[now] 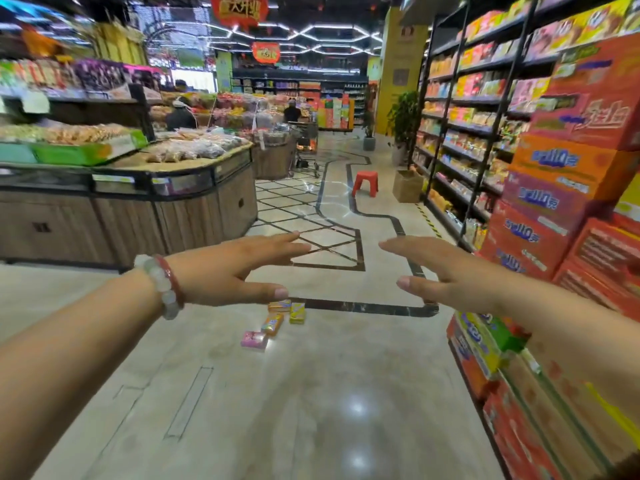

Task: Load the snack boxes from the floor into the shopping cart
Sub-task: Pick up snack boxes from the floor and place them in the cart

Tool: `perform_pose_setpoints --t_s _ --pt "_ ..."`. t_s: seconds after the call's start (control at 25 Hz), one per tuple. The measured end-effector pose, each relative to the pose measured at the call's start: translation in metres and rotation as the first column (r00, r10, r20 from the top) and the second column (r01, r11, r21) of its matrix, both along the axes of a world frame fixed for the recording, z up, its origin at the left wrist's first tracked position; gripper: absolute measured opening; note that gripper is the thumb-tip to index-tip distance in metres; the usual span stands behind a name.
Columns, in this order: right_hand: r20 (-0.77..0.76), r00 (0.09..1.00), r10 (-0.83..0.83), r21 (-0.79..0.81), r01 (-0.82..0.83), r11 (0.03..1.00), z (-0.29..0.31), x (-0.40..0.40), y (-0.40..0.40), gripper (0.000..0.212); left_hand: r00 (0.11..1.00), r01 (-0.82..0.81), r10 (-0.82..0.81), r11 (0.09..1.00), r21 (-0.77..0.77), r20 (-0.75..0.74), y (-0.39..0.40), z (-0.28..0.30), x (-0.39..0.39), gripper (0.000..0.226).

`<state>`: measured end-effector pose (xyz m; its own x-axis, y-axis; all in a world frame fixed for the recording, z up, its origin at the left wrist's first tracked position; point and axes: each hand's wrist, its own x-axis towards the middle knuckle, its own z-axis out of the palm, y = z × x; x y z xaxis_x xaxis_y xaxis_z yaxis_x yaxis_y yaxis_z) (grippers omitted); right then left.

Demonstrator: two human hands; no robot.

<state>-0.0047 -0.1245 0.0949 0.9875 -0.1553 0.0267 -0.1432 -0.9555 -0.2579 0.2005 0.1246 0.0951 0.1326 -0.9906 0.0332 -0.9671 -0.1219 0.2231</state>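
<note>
Several small snack boxes lie on the shiny floor ahead: a pink box [254, 340], an orange box [273, 323], a yellow box [297, 312] and another orange box [280, 305] partly hidden under my left thumb. My left hand [235, 270], with a bead bracelet on the wrist, is stretched forward with straight fingers and holds nothing. My right hand [446, 271] is stretched out the same way, palm facing the left hand, empty. Both hands hover well above the boxes. A shopping cart [304, 147] stands far down the aisle.
Stacked red and orange cartons [561, 188] and snack shelves [460, 126] line the right side. A wooden bulk-food counter [138, 209] runs along the left. A red stool [365, 183] and a brown box [408, 186] stand further ahead. People stand in the distance.
</note>
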Motion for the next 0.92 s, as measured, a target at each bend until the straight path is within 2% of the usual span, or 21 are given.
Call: perform_pose_setpoints --t_s 0.24,0.52,0.76,0.92 --pt "0.046 0.998 0.034 -0.007 -0.034 0.999 -0.022 0.136 -0.048 0.06 0.995 -0.031 0.031 1.0 -0.002 0.098 -0.042 -0.018 0.13 0.075" --pt "0.047 0.986 0.16 -0.059 -0.157 0.986 -0.074 0.273 -0.136 0.059 0.995 -0.021 0.025 0.999 -0.041 0.097 -0.126 -0.057 0.262 0.068" --pt "0.023 0.967 0.254 -0.027 -0.253 0.967 -0.124 0.415 -0.214 0.059 0.985 -0.156 0.158 0.987 -0.03 0.075 -0.192 -0.11 0.376 0.077" --pt "-0.038 0.932 0.36 -0.043 -0.361 0.932 -0.158 0.507 -0.24 0.071 0.968 -0.213 0.217 0.976 -0.039 0.128 -0.205 -0.142 0.448 0.083"
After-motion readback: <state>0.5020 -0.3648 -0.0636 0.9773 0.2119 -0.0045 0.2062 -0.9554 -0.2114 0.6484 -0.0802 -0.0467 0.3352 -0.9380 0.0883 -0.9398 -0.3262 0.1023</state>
